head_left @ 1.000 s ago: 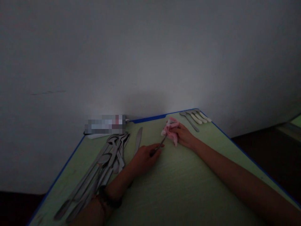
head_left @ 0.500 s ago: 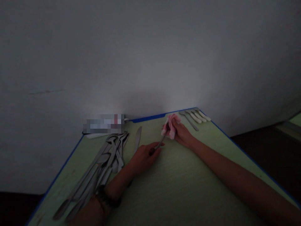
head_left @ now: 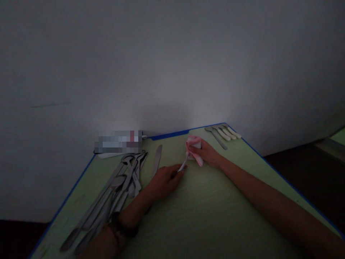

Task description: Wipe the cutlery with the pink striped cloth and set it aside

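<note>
My left hand (head_left: pixel 165 182) is closed on one end of a slim metal piece of cutlery (head_left: pixel 183 164), which slants up and away over the table. Its far end is hidden in a pink and white cloth (head_left: pixel 195 141), so its kind cannot be made out. Fingers of my right hand (head_left: pixel 208 152) pinch the folded cloth around that end. Just beyond the left hand lies a table knife (head_left: pixel 157 158), its lower part covered by the hand. To the left of my forearm, large spoons and other metal cutlery (head_left: pixel 118 194) lie in a heap.
A row of cutlery, some with white handles (head_left: pixel 225 135), lies at the table's far right corner. One metal piece (head_left: pixel 219 140) lies beside them. A blurred-out pack (head_left: pixel 118 142) sits at the back left. The green table (head_left: pixel 205 216) has a blue edge and meets a wall (head_left: pixel 167 72).
The right hand and cloth have shifted slightly down toward the left hand, and the cloth is folded differently. The cutlery piece now shows a brighter face. The left hand has barely moved.
</note>
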A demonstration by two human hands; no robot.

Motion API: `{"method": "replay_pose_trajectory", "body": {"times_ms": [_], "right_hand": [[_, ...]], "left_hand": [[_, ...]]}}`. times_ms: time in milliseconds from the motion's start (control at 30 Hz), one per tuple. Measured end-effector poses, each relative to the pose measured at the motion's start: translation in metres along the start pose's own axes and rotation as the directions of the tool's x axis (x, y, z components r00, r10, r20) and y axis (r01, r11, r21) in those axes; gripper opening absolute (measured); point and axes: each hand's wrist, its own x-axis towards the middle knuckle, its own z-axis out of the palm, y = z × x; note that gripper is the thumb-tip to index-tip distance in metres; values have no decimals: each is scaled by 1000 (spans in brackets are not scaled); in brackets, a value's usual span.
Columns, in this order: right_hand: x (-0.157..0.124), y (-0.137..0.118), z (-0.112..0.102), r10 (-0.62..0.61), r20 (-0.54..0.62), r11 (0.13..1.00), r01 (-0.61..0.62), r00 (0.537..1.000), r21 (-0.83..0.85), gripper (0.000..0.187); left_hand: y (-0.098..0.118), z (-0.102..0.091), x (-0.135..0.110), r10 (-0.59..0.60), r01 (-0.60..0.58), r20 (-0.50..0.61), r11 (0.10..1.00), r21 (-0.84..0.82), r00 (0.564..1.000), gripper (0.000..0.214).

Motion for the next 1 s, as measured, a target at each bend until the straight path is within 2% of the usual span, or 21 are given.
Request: {"method": "replay_pose_trajectory", "body": {"times_ms": [167, 267, 367, 500, 567, 667, 833, 1000], "right_hand": [[0, 1, -2, 29, 45, 997, -32, 999, 77, 49], [1, 3, 1, 21, 16, 994, -23, 1000, 109, 43], [0, 1, 5, -18, -43, 997, 22, 999, 74, 44], [-2, -3, 9, -65, -53, 998, 63, 997, -27, 29], [-2, -2, 8, -72, -51, 995, 68, 996, -76, 31], [-1, 1, 5, -47, -61, 996, 42, 997, -80, 40], [1, 5, 2, 69, -28, 995, -66, 997, 70, 46], [2, 1, -2, 119, 89, 976, -133, 989, 172, 30]], "left_hand": [[0, -1, 0, -17, 18, 11, 999, -45, 1000, 43], [-2, 0, 0, -6, 7, 4, 999, -42, 1000, 43], [-2, 0, -1, 12, -12, 10, 1000, -28, 1000, 42], [0, -1, -1, 29, -29, 20, 1000, -6, 999, 41], [1, -2, -1, 24, -23, 31, 999, -27, 999, 40], [1, -2, -1, -1, 5, 35, 993, -117, 999, 40], [-5, -1, 0, -40, 52, 40, 925, -376, 998, 44], [-8, -4, 1, -78, 83, 31, 859, -505, 996, 45]]}}
